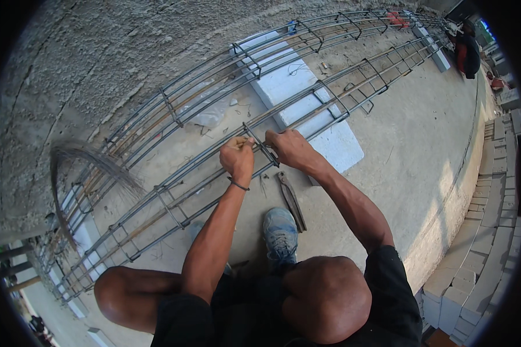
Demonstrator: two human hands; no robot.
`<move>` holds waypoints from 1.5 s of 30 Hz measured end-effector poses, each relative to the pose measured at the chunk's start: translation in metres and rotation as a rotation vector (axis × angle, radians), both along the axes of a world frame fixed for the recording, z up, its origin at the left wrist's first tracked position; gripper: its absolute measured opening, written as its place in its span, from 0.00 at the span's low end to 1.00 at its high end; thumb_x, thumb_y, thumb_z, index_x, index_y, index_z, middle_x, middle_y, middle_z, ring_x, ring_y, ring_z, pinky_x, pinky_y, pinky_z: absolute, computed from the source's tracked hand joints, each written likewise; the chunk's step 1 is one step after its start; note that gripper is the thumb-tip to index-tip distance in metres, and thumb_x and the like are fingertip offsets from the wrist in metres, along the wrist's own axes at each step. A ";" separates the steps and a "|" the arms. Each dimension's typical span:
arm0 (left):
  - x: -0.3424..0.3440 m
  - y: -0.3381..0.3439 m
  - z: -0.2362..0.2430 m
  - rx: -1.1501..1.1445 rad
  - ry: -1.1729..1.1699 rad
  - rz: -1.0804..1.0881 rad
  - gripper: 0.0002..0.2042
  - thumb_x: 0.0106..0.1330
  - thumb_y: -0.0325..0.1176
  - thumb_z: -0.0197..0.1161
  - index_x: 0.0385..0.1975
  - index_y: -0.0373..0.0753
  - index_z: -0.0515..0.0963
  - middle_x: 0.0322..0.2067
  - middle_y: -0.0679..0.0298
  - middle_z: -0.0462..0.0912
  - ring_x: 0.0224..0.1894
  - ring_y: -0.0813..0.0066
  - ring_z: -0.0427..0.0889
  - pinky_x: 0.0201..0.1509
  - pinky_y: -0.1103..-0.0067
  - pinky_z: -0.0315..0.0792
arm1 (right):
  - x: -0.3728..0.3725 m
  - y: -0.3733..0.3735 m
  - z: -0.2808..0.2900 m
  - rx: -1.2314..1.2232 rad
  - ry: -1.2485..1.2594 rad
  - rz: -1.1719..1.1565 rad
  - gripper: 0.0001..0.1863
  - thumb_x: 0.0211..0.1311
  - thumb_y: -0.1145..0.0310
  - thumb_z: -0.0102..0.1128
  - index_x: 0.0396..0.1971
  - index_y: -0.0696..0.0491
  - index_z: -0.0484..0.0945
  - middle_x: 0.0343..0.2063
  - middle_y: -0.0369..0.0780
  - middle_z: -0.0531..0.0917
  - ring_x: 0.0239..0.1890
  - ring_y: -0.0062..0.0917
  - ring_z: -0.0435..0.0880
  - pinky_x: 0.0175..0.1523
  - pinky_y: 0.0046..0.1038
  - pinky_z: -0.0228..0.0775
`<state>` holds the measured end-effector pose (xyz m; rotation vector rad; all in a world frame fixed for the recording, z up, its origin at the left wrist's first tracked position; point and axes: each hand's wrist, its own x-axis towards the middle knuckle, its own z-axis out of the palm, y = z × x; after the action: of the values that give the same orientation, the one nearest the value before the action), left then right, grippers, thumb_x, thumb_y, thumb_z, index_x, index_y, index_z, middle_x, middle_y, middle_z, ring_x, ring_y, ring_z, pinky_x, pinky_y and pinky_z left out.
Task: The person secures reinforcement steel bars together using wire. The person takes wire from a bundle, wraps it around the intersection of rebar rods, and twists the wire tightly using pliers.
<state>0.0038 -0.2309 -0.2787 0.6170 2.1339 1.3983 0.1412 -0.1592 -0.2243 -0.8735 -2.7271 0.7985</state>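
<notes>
My left hand [236, 155], fingers pinched together, is at a square stirrup [257, 139] on the nearer steel rebar cage [173, 209]; what is in its fingertips is too small to make out. My right hand [292, 149] is closed at the same stirrup, just to the right, its fingertips partly hidden. A pair of dark metal pincers [292, 205] lies on the concrete floor below my hands. A bundle of thin wire [98, 155] rests over the cages at the left. A white block [344, 147] lies under the cages beyond my right hand.
A second long cage [178, 104] runs behind, beside a rough concrete wall [87, 52]. Another white block [437, 55] supports the far ends. A person in dark clothing [466, 52] is at the far right. Pale blocks [489, 208] are stacked along the right edge. Clear plastic sheeting [205, 110] lies between.
</notes>
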 end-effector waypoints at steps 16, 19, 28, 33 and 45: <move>0.020 -0.001 0.011 0.043 0.246 0.030 0.05 0.52 0.25 0.67 0.25 0.31 0.79 0.21 0.60 0.81 0.23 0.74 0.78 0.29 0.78 0.70 | 0.013 0.013 0.014 -0.157 -0.144 -0.032 0.08 0.49 0.69 0.61 0.21 0.59 0.78 0.20 0.50 0.79 0.28 0.44 0.81 0.34 0.38 0.72; 0.025 0.003 0.025 0.017 0.200 0.067 0.05 0.51 0.25 0.67 0.25 0.34 0.78 0.22 0.57 0.81 0.24 0.64 0.80 0.29 0.73 0.71 | 0.020 0.001 -0.005 0.089 -0.026 -0.054 0.06 0.47 0.70 0.57 0.20 0.58 0.78 0.18 0.50 0.78 0.26 0.44 0.80 0.33 0.40 0.72; 0.021 -0.009 -0.014 0.315 0.191 -0.071 0.04 0.52 0.19 0.65 0.26 0.31 0.77 0.24 0.58 0.81 0.24 0.71 0.79 0.30 0.78 0.71 | 0.004 0.013 0.003 -0.125 -0.011 -0.076 0.09 0.41 0.69 0.60 0.19 0.61 0.78 0.18 0.52 0.78 0.26 0.48 0.79 0.33 0.40 0.72; 0.036 -0.018 0.007 0.348 0.553 -0.197 0.05 0.50 0.19 0.64 0.26 0.32 0.77 0.25 0.56 0.81 0.26 0.63 0.80 0.32 0.74 0.72 | -0.034 0.041 0.015 -0.050 -0.235 -0.014 0.10 0.37 0.70 0.58 0.19 0.62 0.78 0.19 0.54 0.78 0.27 0.47 0.80 0.33 0.38 0.72; -0.004 -0.012 0.039 0.233 -0.425 -0.343 0.21 0.55 0.15 0.56 0.49 0.27 0.62 0.29 0.49 0.81 0.32 0.67 0.83 0.40 0.79 0.77 | -0.052 0.051 0.043 -0.655 -0.455 -0.002 0.11 0.50 0.66 0.58 0.15 0.57 0.77 0.12 0.32 0.72 0.15 0.18 0.67 0.21 0.21 0.61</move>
<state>-0.0003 -0.2427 -0.2397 0.6657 1.4713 1.4386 0.0894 -0.1081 -0.1817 -1.3096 -2.8449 1.7355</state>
